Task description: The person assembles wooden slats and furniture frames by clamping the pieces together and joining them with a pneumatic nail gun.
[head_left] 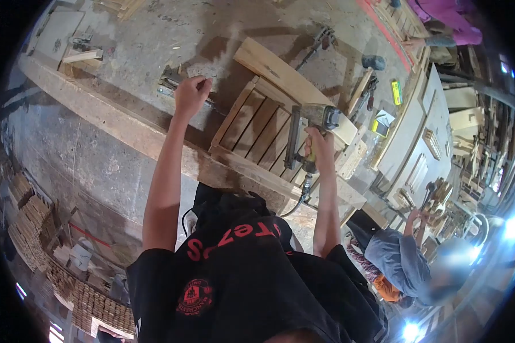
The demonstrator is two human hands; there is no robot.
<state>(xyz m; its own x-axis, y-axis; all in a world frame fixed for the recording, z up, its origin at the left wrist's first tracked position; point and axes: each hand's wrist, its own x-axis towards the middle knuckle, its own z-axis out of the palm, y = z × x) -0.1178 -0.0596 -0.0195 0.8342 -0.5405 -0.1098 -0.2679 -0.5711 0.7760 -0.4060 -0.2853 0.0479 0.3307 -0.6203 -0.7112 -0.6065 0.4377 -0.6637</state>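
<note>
My right hand (319, 144) grips a pneumatic nail gun (309, 128) by its handle, its air hose hanging down below my wrist. The gun rests on a slatted wooden panel (257, 123) lying on the workbench (126, 123). My left hand (191, 94) reaches out to the left of the panel with its fingers curled, just beside a metal tool (169, 81) on the bench. Whether it holds anything is hidden by the fingers. My black shirt with red lettering fills the lower middle.
A hammer (371, 64), a bar clamp (321, 41) and a yellow box (396, 91) lie beyond the panel. A white door panel (426, 134) stands on the right. One person in grey (397, 258) crouches lower right, another in pink (449, 20) at top right. Stacked wood blocks (30, 224) sit at the left.
</note>
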